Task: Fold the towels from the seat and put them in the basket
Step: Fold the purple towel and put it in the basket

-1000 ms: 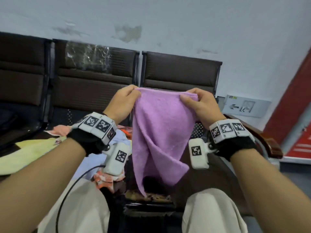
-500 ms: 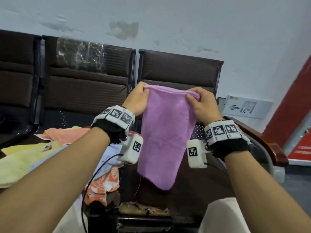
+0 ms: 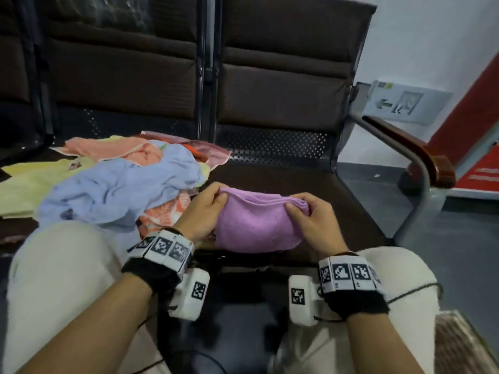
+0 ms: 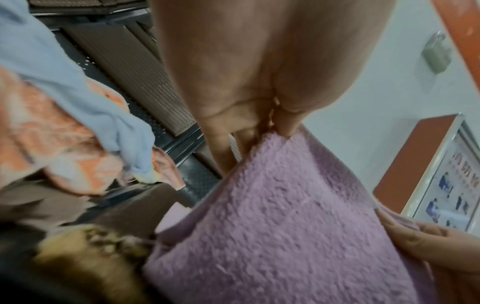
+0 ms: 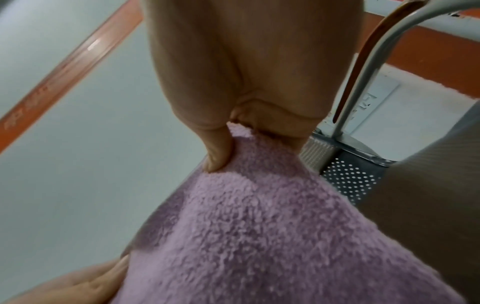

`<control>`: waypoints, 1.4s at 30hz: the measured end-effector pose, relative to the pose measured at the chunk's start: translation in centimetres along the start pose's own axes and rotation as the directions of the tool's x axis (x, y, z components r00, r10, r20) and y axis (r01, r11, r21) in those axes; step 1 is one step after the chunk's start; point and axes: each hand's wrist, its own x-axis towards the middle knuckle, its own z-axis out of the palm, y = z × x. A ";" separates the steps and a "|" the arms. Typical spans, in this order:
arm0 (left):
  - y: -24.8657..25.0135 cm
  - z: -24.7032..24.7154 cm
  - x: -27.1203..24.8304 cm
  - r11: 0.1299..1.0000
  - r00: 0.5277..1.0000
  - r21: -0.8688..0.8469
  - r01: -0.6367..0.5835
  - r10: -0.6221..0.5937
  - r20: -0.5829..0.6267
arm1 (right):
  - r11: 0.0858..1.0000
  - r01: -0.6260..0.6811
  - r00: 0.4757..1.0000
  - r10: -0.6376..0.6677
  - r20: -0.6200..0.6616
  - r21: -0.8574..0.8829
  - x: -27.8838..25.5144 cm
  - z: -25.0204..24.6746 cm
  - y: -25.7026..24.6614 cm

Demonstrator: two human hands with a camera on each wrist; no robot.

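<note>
A soft purple terry towel (image 3: 255, 225) lies folded over on the dark brown padded seat (image 3: 318, 184) of a waiting-room bench, its near edge at the front of the cushion between the person's two knees in pale trousers. The left hand (image 3: 201, 211) pinches the towel's far left corner: in the left wrist view its thumb and fingertips (image 4: 288, 127) are closed tight together on the pile, with no gap between them. The right hand (image 3: 313, 220) holds the far right corner the same way, the thumb (image 5: 215, 156) pressed down on top of the cloth and the other fingers curled beneath the edge, so that several layers are bunched in the grip. Between the two hands the doubled far edge runs in a gentle arc, slightly raised off the cushion, while the rest of the towel rests flat. Just to the left, on the neighbouring seat, sits a loose heap of unfolded towels: a crumpled light blue towel (image 3: 116, 190) on top, an orange and white patterned one (image 3: 164, 214) touching the left wrist, a pale yellow one (image 3: 29, 184) spread at the far left, and a salmon pink one (image 3: 108, 148) behind. At the bench's right end is a grey metal armrest with a brown wooden top (image 3: 410, 152). The basket cannot be made out with certainty in any view.
</note>
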 end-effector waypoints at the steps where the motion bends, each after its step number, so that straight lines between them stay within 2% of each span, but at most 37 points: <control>1: -0.8 0.2 -0.5 0.999 0.999 0.037 0.018 -0.019 0.038 | 0.999 -0.024 1.000 0.025 0.017 -0.021 -0.4 0.1 0.7; 4: -2.3 0.6 -0.6 0.986 0.992 0.153 0.063 -0.079 0.098 | 0.992 -0.082 0.993 0.089 0.081 -0.095 -0.3 0.6 2.3; 7: -3.1 1.2 0.6 0.973 0.995 0.221 0.058 -0.075 0.070 | 0.983 -0.113 0.981 0.134 0.140 -0.145 1.2 1.6 3.1; 15: -5.9 2.7 9.3 0.979 0.997 0.185 0.083 -0.081 -0.019 | 0.960 -0.174 0.975 0.198 0.096 -0.217 10.2 2.5 6.5; 18: -7.2 3.5 12.7 0.958 0.990 0.255 0.131 -0.142 0.025 | 0.933 -0.227 0.962 0.259 0.084 -0.279 13.2 3.1 8.1; 20: -8.3 4.0 14.0 0.929 0.972 0.309 0.205 -0.229 0.045 | 0.902 -0.264 0.941 0.319 0.113 -0.343 14.2 3.5 8.8; 22: -9.4 4.5 14.5 0.886 0.936 0.366 0.285 -0.339 0.091 | 0.850 -0.195 0.933 0.315 0.176 -0.490 14.3 3.7 9.4; 24: -10.1 4.6 14.3 0.854 0.898 0.401 0.331 -0.416 0.143 | 0.792 -0.015 0.927 0.240 0.289 -0.610 13.9 3.6 9.1; 26: -10.3 4.5 13.8 0.860 0.893 0.379 0.342 -0.424 0.155 | 0.808 0.116 0.868 0.200 0.454 -0.578 13.2 3.1 8.1; 29: -9.6 4.1 12.5 0.885 0.935 0.387 0.259 -0.331 0.130 | 0.815 0.193 0.695 0.279 0.662 -0.547 11.4 2.6 6.6; 31: -8.6 3.7 10.9 0.907 0.971 0.394 0.147 -0.208 0.117 | 0.766 0.259 0.611 0.343 0.714 -0.589 9.8 2.6 6.2; 32: -8.1 3.6 10.0 0.922 0.982 0.380 0.075 -0.135 0.132 | 0.725 0.303 0.594 0.364 0.717 -0.619 8.9 2.8 6.1; 33: -7.6 3.6 9.0 0.933 0.984 0.359 0.016 -0.079 0.160 | 0.674 0.357 0.601 0.364 0.711 -0.647 8.0 3.0 6.1; 34: -7.0 3.7 7.9 0.940 0.978 0.340 -0.026 -0.046 0.202 | 0.619 0.416 0.633 0.329 0.701 -0.666 7.3 3.2 6.1; 36: -6.1 3.9 5.6 0.936 0.948 0.341 -0.089 -0.025 0.316 | 0.525 0.497 0.700 0.228 0.677 -0.691 6.3 3.6 5.5; 37: -6.3 4.1 5.2 0.922 0.925 0.368 -0.117 -0.034 0.378 | 0.512 0.494 0.723 0.208 0.659 -0.703 6.5 3.8 5.5; 38: -6.4 4.1 4.7 0.899 0.901 0.414 -0.145 -0.053 0.430 | 0.530 0.468 0.741 0.201 0.641 -0.707 6.5 3.8 5.3; 40: -6.3 3.6 4.0 0.819 0.865 0.533 -0.213 -0.096 0.493 | 0.625 0.360 0.769 0.221 0.599 -0.692 6.2 3.1 4.9; 42: -6.1 3.0 3.6 0.725 0.853 0.620 -0.301 -0.086 0.515 | 0.733 0.245 0.806 0.210 0.553 -0.635 5.7 2.1 4.7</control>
